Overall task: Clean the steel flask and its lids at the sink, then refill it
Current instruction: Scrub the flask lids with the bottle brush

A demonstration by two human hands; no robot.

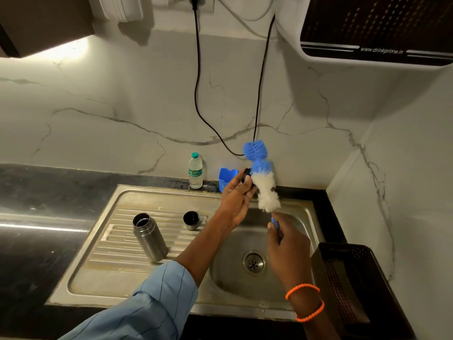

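Observation:
The steel flask [148,237] stands upright and uncapped on the ribbed drainboard of the steel sink [103,280]. A steel cup lid [191,220] sits mouth-up on the drainboard behind it. My left hand [236,198] holds a small black inner lid [247,177] above the basin. My right hand [286,249] grips the blue handle of a bottle brush [266,187], whose blue and white bristles press against that black lid.
A small plastic water bottle [195,171] and a blue holder [226,179] stand at the sink's back edge. A dark basket [353,288] sits right of the basin. Two black cables [196,89] hang down the wall. A water purifier [377,30] is mounted upper right.

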